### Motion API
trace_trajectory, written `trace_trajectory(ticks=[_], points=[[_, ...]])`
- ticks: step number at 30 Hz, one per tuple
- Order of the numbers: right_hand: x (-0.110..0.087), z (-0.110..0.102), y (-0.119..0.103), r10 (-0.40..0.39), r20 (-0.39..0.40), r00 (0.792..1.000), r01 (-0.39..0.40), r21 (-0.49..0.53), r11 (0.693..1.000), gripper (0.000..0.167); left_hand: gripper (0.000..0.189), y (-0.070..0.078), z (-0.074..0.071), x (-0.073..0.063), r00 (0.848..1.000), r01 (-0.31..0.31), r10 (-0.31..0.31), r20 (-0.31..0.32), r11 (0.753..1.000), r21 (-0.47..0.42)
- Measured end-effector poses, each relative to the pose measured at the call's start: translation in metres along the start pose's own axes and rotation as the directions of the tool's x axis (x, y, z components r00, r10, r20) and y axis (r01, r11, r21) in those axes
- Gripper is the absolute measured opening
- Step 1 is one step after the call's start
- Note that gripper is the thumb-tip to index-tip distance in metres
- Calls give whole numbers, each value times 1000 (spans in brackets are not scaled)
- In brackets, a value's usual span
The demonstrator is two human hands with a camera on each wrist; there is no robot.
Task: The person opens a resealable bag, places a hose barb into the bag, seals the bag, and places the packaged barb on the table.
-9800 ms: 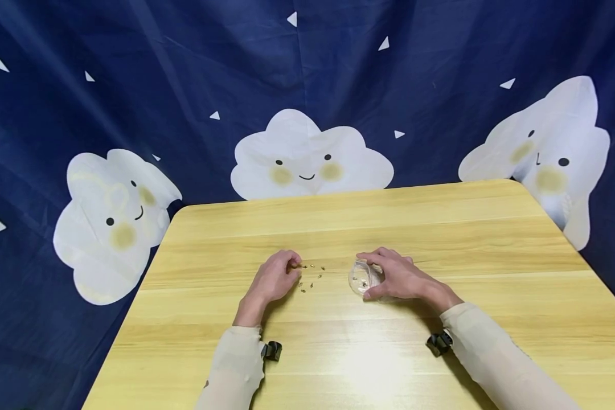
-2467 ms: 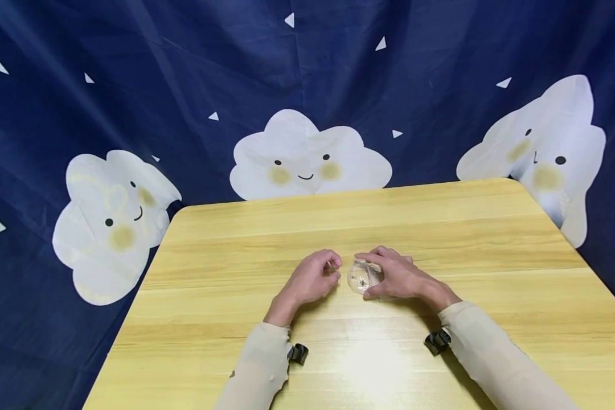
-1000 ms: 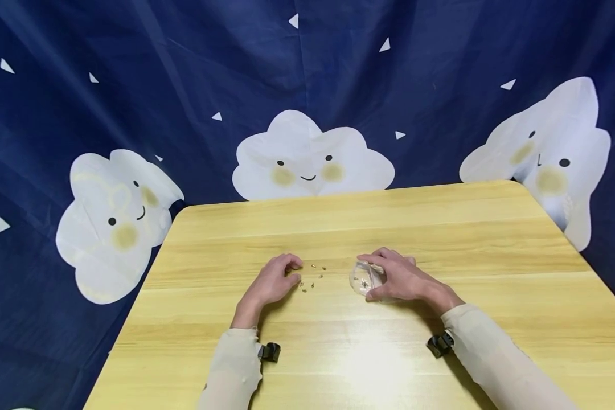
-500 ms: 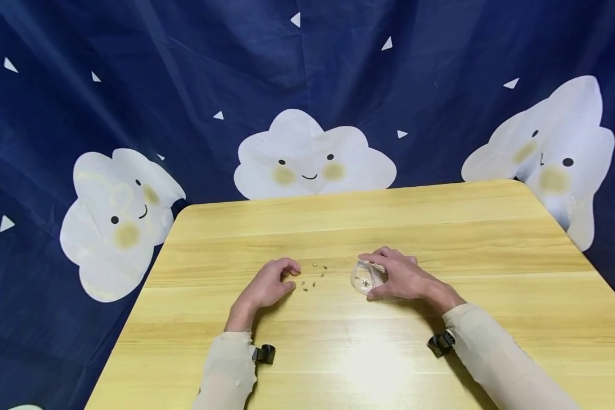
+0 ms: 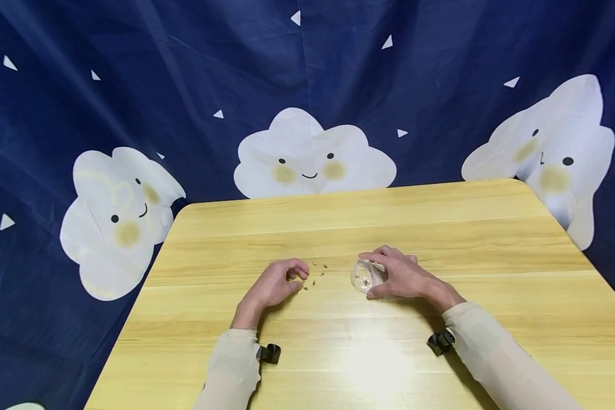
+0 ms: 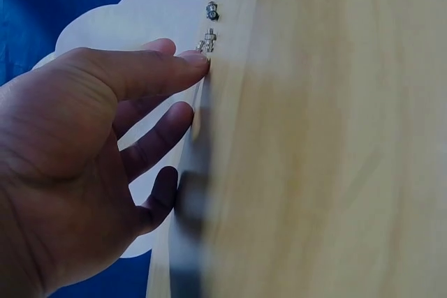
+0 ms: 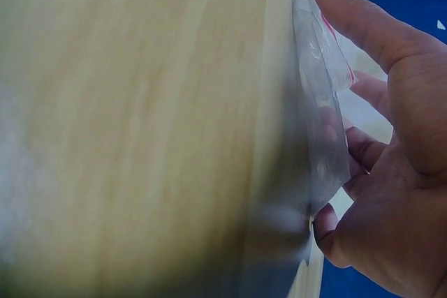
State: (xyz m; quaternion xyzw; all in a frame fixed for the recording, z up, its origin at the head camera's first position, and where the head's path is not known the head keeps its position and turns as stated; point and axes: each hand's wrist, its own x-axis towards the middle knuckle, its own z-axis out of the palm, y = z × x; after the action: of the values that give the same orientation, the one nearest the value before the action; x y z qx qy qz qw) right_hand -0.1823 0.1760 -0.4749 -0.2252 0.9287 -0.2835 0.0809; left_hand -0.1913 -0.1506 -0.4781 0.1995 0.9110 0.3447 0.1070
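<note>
Several tiny brass-coloured metal fittings (image 5: 322,274) lie scattered on the wooden table; up close, in the left wrist view, one metal fitting (image 6: 210,40) looks threaded. My left hand (image 5: 274,282) is at the left edge of this group, thumb and index finger curved and apart around the nearest piece, which is partly hidden. To the right, my right hand (image 5: 405,276) grips a clear zip bag (image 5: 361,276) between thumb and fingers, its mouth spread towards the left. A few fittings sit inside it. The right wrist view shows the bag's red seal line (image 7: 332,29).
The light wooden table (image 5: 338,228) reaches back to a dark blue curtain (image 5: 184,57) printed with white clouds. A black wrist camera (image 5: 270,353) sits by the left sleeve, and another black camera (image 5: 441,342) by the right.
My left hand was beside the bag's mouth 2.5 s ago, then went back left to the fittings; it has just shifted slightly right. One fewer fitting shows on the table than 9.8 s ago.
</note>
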Motion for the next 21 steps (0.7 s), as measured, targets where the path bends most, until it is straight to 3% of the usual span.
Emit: trace_trajectory(ticks=[7, 21], points=[[0, 0, 0, -4, -3, 1000, 4, -5, 1000, 88, 24, 2, 2, 1, 1000, -21, 21, -16, 1000, -1], [0, 0, 2, -12, 1, 1000, 12, 0, 1000, 88, 24, 1, 4, 1, 998, 18, -18, -56, 1000, -1]])
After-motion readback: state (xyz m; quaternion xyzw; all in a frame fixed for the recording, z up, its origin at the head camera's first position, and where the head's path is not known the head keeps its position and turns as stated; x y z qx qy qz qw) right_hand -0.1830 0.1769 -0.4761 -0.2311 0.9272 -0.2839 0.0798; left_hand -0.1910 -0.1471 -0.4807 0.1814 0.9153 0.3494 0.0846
